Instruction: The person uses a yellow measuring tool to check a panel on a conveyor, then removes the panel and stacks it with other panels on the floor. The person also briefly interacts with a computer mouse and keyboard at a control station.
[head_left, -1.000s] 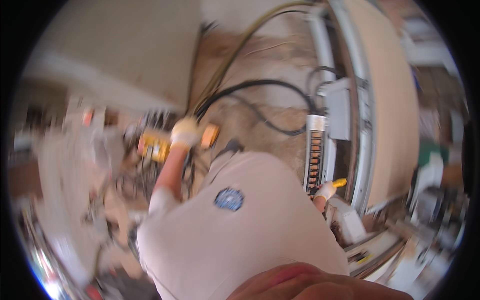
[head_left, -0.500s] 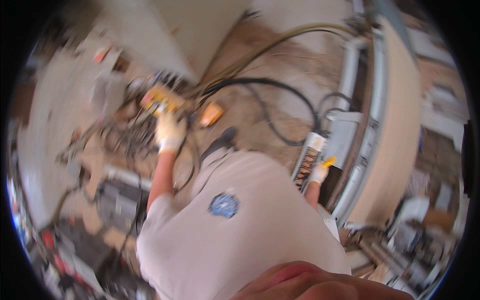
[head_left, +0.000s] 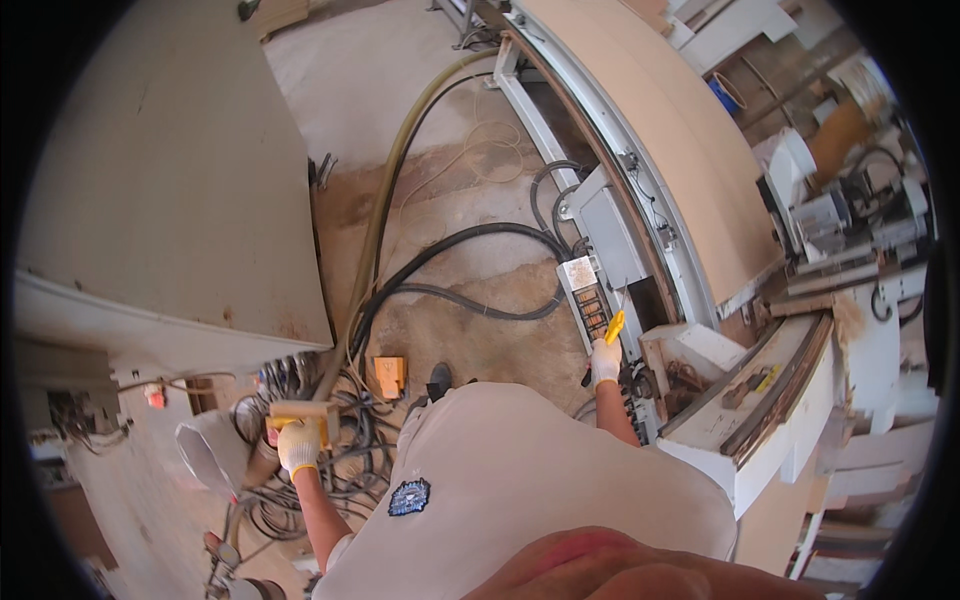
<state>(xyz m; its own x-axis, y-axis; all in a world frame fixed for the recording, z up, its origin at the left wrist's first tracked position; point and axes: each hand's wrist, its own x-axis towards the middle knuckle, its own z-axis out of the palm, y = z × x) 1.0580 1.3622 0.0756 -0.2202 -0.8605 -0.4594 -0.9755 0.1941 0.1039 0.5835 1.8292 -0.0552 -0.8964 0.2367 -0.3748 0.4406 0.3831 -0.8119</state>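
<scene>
My right hand (head_left: 606, 362), in a white knit glove, is closed around the yellow handle of a screwdriver (head_left: 615, 327). Its thin shaft points up and away, beside an open panel with rows of dark fittings (head_left: 592, 310) on the machine frame. On the left, my left hand (head_left: 299, 447), gloved the same way, is closed on a boxy yellow-and-tan thing (head_left: 312, 411), whose kind I cannot make out. An orange-yellow box (head_left: 389, 377) sits on the floor to the right of that hand.
A large pale cabinet (head_left: 170, 170) rises at the far left. Thick black cables (head_left: 480, 232) and a greenish hose (head_left: 395, 170) run over the floor to the machine, with tangled cables (head_left: 290, 505) by my left arm. A long tan panel (head_left: 660, 130) lines the right.
The view has swung and sharpened, bringing the cabinet large into the left side. Both hands keep hold of their things; in the picture, the left sits lower and farther left.
</scene>
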